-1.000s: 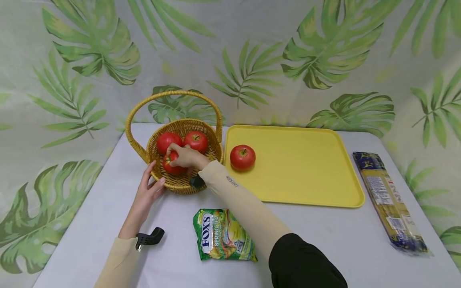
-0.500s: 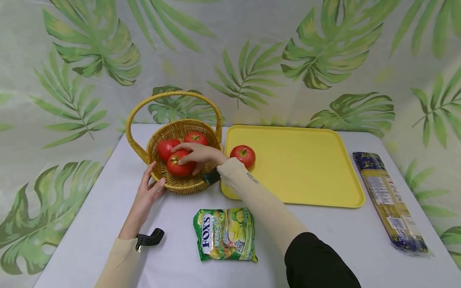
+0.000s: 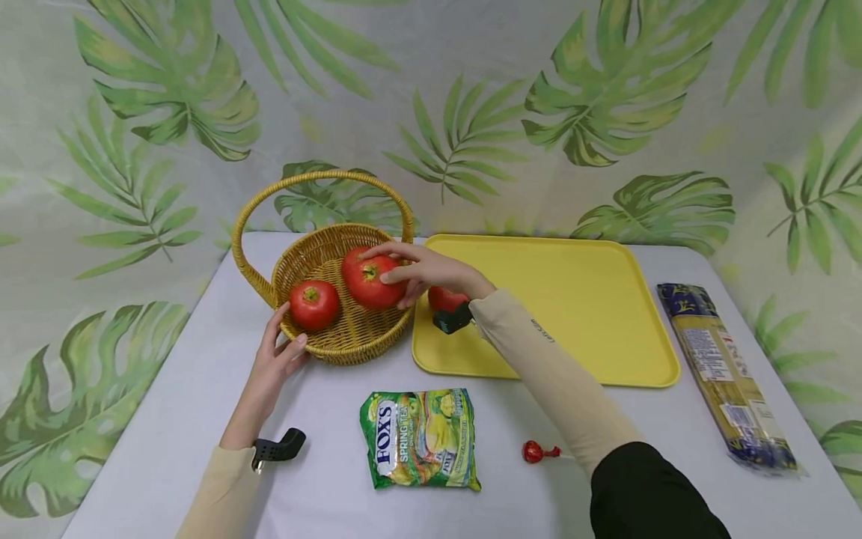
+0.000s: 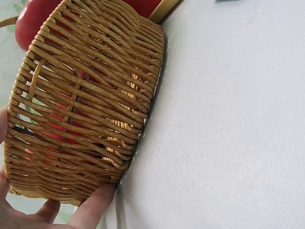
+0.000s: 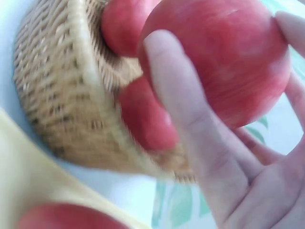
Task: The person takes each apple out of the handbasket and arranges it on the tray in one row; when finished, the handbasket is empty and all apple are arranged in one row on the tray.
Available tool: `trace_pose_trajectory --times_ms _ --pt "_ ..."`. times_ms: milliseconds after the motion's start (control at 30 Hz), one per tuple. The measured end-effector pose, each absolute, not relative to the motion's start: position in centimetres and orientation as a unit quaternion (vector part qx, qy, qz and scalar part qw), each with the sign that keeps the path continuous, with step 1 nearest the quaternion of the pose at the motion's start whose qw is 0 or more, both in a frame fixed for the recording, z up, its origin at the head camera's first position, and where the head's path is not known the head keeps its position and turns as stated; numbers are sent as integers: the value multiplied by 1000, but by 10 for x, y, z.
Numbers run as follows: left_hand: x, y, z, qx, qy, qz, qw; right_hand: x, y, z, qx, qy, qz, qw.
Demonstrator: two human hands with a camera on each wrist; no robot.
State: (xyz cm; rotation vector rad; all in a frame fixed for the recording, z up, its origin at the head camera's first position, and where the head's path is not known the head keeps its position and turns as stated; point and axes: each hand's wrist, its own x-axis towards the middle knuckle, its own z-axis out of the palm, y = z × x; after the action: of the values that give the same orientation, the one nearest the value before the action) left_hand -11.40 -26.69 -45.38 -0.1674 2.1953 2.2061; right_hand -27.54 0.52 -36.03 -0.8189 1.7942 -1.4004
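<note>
My right hand [image 3: 431, 271] grips a red apple [image 3: 373, 283] above the right side of the wicker basket [image 3: 350, 352]. In the right wrist view, the thumb [image 5: 178, 81] presses one side of this apple and fingers curl round the other. Inside the basket, one apple [image 3: 314, 305] sits at the front left. Another apple [image 3: 352, 262] is partly hidden behind the held one. My left hand [image 3: 272, 359] rests against the basket's front left side, with its thumb [image 4: 95, 207] on the weave. On the yellow tray [image 3: 552, 307], a further apple [image 3: 446, 298] is half covered by the wrist camera.
The basket's tall handle [image 3: 323, 176] arches over its opening. A green candy bag [image 3: 420, 440] lies in front. A small red wrapped candy [image 3: 533, 451] is beside the right sleeve. Packaged pasta [image 3: 727, 378] lies along the right edge of the table.
My right hand has lifted its apple and carried it right. The basket's left apple has rolled forward. The wrapped candy has come into view from under the right arm. The left hand has stayed put.
</note>
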Motion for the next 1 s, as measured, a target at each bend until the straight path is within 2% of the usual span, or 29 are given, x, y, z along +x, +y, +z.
trace_pose_trajectory --times_ms 200,433,1000 --pt "-115 -266 -454 -54 703 709 15 -280 44 -355 -324 693 -557 324" --pt "-115 -266 -454 -60 704 708 18 -285 93 -357 -292 699 -579 302" --pt "-114 -266 -452 -59 710 701 24 -279 196 -395 -175 734 -614 232"
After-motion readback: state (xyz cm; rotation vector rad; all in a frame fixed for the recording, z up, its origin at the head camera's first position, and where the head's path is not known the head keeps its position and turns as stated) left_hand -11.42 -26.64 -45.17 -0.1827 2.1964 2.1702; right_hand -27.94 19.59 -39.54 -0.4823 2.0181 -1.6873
